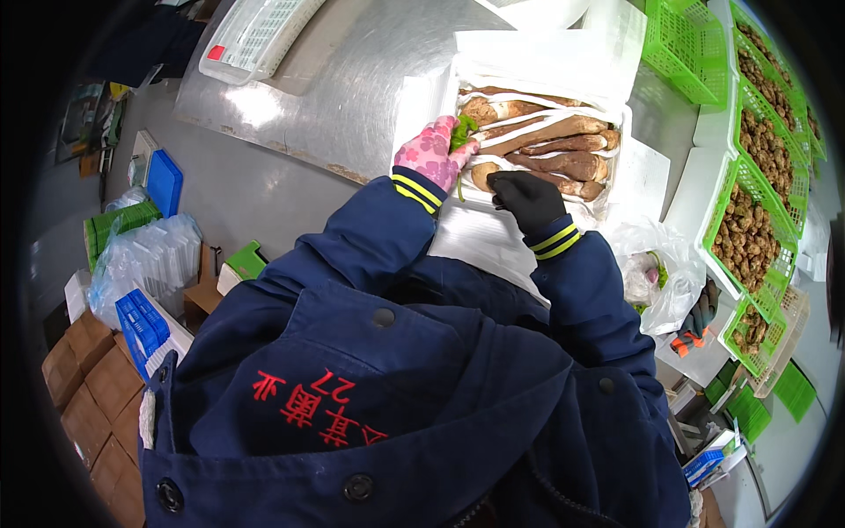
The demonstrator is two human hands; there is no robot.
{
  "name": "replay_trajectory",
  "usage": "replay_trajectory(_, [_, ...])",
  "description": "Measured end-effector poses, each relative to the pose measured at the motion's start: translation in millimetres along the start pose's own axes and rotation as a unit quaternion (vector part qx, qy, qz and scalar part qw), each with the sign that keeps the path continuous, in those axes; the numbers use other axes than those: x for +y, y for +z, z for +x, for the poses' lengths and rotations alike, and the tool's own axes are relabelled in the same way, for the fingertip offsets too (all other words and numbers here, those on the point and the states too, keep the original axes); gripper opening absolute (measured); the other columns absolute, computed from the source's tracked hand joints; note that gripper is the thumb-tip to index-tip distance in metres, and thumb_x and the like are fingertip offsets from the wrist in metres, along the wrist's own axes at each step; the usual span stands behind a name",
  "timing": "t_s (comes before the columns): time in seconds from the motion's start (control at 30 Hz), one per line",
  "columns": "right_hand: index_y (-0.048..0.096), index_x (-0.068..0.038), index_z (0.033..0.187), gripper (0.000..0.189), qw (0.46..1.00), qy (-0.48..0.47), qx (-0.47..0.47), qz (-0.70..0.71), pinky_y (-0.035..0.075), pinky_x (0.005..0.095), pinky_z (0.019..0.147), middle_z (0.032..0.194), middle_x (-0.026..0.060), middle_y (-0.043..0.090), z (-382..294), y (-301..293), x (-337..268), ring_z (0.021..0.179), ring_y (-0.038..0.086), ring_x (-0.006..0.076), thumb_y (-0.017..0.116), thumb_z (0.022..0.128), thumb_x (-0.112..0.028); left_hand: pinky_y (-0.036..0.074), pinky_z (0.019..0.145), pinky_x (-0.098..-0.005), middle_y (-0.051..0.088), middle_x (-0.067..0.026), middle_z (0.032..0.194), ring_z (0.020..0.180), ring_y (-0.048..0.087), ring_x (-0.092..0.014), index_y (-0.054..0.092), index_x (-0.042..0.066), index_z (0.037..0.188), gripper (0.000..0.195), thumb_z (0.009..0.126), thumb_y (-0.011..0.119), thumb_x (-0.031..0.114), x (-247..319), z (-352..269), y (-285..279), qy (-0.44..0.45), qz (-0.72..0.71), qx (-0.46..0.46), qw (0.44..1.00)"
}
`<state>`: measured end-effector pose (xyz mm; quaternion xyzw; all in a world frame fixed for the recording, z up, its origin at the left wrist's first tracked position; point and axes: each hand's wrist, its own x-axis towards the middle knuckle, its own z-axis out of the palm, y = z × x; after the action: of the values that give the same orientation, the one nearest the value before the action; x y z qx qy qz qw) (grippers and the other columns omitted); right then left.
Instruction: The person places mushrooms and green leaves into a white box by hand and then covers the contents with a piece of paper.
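Observation:
A white foam box (620, 142) lies before me, lined with white paper strips (521, 124). Long brown mushrooms (571, 165) with thick stems lie in it, roughly side by side. My left hand (429, 153), in a pink flowered glove, is at the box's left side with a green leafy sprig (464, 132) between thumb and fingers. In a black glove, my right hand (531, 200) reaches over the near edge. Its bent fingertips are beside a pale round mushroom end (484, 176); whether they grip anything is hidden.
Green plastic baskets (769, 228) of small brown mushrooms line the right side. A clear plastic bag (667, 284) and dark gloves (700, 320) lie near my right arm. A white basket (261, 39) rests on the metal table (317, 112). Brown cartons (99, 402) are stacked at lower left.

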<state>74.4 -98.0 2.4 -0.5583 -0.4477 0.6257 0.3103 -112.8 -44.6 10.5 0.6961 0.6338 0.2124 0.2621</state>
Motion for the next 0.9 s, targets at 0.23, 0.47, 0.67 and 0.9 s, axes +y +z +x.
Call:
replay_trajectory(0.23, [0.067, -0.002, 0.103, 0.027, 0.995, -0.055, 0.018, -0.085, 0.05, 0.0264, 0.069, 0.083, 0.0089, 0.067, -3, -3, 0, 0.072, 0.063, 0.0148, 0.064, 0.085, -0.023, 0.05, 0.081, -0.0351, 0.063, -0.0176, 0.104, 0.094, 0.062, -0.03, 0.054, 0.004, 0.124, 0.053, 0.083, 0.068, 0.033, -6, -11, -8, 0.034, -0.003, -0.046, 0.998])
replay_trajectory(0.47, [0.057, -0.016, 0.114, 0.044, 0.847, -0.3, -0.051, -0.436, 0.048, 0.0413, 0.063, 0.079, 0.0082, 0.06, -8, 41, -6, 0.075, 0.059, 0.028, 0.07, 0.075, -0.032, 0.048, 0.078, -0.0394, 0.057, -0.0157, 0.092, 0.086, 0.057, -0.032, 0.054, 0.013, 0.127, 0.048, 0.082, 0.066, 0.025, -19, -4, -16, 0.149, 0.065, -0.084, 0.983])
replay_trajectory(0.67, [0.065, -0.012, 0.097, 0.017, 0.865, -0.29, 0.084, -0.402, 0.049, 0.0391, 0.064, 0.079, 0.0101, 0.063, 1, 35, 10, 0.074, 0.061, 0.0292, 0.063, 0.081, -0.018, 0.047, 0.077, -0.0386, 0.055, -0.0148, 0.089, 0.084, 0.055, -0.031, 0.058, 0.013, 0.122, 0.045, 0.081, 0.067, 0.03, -21, 5, -23, 0.195, 0.106, -0.056, 0.973])
replay_trajectory(0.9, [0.062, -0.012, 0.082, 0.006, 0.818, -0.295, 0.105, -0.482, 0.047, 0.0399, 0.061, 0.076, 0.0094, 0.058, 11, 31, 10, 0.076, 0.056, 0.0305, 0.059, 0.078, -0.015, 0.047, 0.081, -0.0393, 0.056, -0.0133, 0.094, 0.091, 0.054, -0.031, 0.061, 0.015, 0.119, 0.045, 0.077, 0.071, 0.028, -9, 7, -26, 0.127, 0.155, -0.093, 0.975])
